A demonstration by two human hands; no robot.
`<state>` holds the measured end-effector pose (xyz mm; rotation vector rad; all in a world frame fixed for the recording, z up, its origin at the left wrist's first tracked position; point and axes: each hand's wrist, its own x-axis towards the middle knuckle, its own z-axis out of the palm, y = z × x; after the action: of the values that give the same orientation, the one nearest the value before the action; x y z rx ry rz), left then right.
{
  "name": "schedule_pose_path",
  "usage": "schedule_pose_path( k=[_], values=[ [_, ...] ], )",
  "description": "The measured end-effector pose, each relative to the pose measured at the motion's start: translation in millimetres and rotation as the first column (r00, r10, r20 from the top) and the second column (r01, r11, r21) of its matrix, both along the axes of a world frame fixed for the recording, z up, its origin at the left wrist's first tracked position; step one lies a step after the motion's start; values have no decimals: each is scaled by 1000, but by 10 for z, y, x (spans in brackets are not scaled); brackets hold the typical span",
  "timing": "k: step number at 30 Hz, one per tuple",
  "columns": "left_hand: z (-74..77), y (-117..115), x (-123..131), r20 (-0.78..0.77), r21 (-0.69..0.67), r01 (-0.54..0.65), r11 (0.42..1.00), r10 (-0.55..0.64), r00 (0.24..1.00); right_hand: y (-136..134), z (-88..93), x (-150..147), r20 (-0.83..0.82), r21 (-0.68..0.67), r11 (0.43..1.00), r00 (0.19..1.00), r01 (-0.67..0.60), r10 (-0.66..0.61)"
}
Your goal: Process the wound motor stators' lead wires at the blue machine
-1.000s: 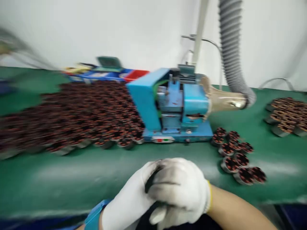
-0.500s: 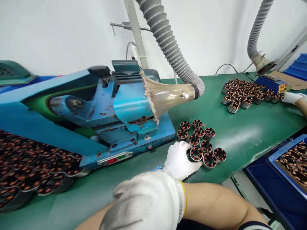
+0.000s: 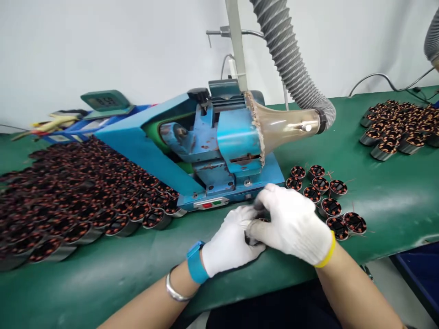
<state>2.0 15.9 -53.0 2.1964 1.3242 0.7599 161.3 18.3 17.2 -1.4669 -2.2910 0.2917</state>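
Observation:
A motor stator (image 3: 264, 220) with copper windings is mostly hidden between my two gloved hands, just above the front part of the green bench. My left hand (image 3: 231, 240), in a white glove with a blue band at the wrist, is closed round its left side. From the right, my right hand (image 3: 291, 221), in a white glove with a yellow cuff, has its thumb and fingers curled onto the same stator. Both hands are in front of a blue belt machine (image 3: 236, 137). Several loose stators (image 3: 331, 207) stand upright to the right of my right hand.
Rows of stators (image 3: 85, 196) cover the bench's left side, beside a digital clock (image 3: 107, 100). A grey duct hose (image 3: 295, 59) joins the machine's clear hood (image 3: 284, 123). More stators (image 3: 394, 128) stand at the far right. The bench's front edge (image 3: 233, 301) runs below my hands.
My left hand has taken a stator from the small group and brought it left. My right hand has moved forward onto that stator. The view has turned left.

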Motion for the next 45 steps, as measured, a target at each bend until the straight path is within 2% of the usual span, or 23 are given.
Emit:
schedule_pose_path(
  k=[1, 3, 7, 9, 12, 16, 17, 19, 21, 23, 24, 26, 27, 28, 29, 30, 32, 33, 35, 37, 40, 42, 45],
  values=[
    [9, 3, -11, -5, -23, 45, 999, -45, 999, -13, 26, 38, 100, -54, 998, 995, 17, -11],
    [14, 19, -25, 4, -72, 48, 996, -48, 999, -51, 28, 58, 271, -103, 994, 962, 45, -16],
    [2, 25, -59, 45, -103, -135, 985, 140, 989, -93, -78, -22, 425, -100, 993, 905, 66, -17],
    [15, 4, -66, 108, -132, -221, 966, 236, 966, -59, -101, -38, 360, -127, 991, 933, 41, 7],
    [71, -29, -67, 238, -170, -334, 927, 368, 899, 45, -57, 19, 108, -238, 971, 994, 8, 19],
    [155, -29, -104, 386, -149, -463, 874, 483, 786, 139, 21, 100, -184, -338, 931, 960, 140, -211],
    [170, -22, -117, 416, -151, -480, 864, 496, 762, 137, 24, 90, -235, -379, 916, 944, 131, -232],
    [191, -8, -135, 470, -149, -490, 859, 498, 729, 109, 2, 26, -327, -484, 875, 925, 10, -191],
    [200, -1, -139, 495, -131, -462, 877, 461, 736, 84, -54, -68, -397, -527, 846, 903, -77, -165],
    [194, -6, -131, 488, -103, -438, 893, 429, 760, 99, -129, -135, -520, -508, 857, 823, -84, -227],
    [186, -12, -126, 476, -90, -440, 893, 427, 769, 124, -166, -146, -620, -489, 868, 735, -87, -275],
    [167, -24, -117, 466, -88, -466, 881, 450, 762, 186, -219, -125, -814, -443, 889, 467, -115, -345],
    [159, -29, -114, 477, -100, -473, 876, 459, 749, 209, -230, -105, -859, -427, 894, 367, -135, -356],
    [155, -31, -112, 497, -120, -470, 874, 463, 734, 219, -230, -85, -871, -418, 897, 346, -146, -349],
    [158, -30, -110, 523, -147, -461, 875, 464, 715, 212, -221, -73, -852, -414, 896, 414, -157, -321],
    [165, -26, -108, 552, -175, -450, 876, 466, 691, 188, -206, -71, -801, -409, 897, 538, -170, -263],
    [189, -12, -103, 592, -227, -426, 876, 472, 654, 109, -169, -94, -629, -356, 913, 774, -200, -75],
    [200, -3, -101, 597, -245, -420, 874, 477, 645, 67, -155, -112, -547, -301, 929, 837, -217, 19],
    [203, 15, -100, 593, -261, -408, 875, 479, 647, 9, -144, -141, -442, -203, 946, 886, -253, 142],
    [177, 26, -107, 595, -278, -368, 887, 460, 659, -1, -159, -147, -375, -180, 944, 906, -277, 194],
    [123, 15, -145, 604, -327, -235, 915, 394, 693, 41, -211, -129, -292, -212, 938, 933, -275, 208],
    [116, -6, -189, 574, -336, -159, 928, 336, 747, 71, -252, -125, -273, -199, 946, 941, -256, 198],
    [167, -34, -269, 489, -247, -110, 963, 221, 844, 92, -307, -150, -282, -147, 967, 946, -210, 163]
  ],
)
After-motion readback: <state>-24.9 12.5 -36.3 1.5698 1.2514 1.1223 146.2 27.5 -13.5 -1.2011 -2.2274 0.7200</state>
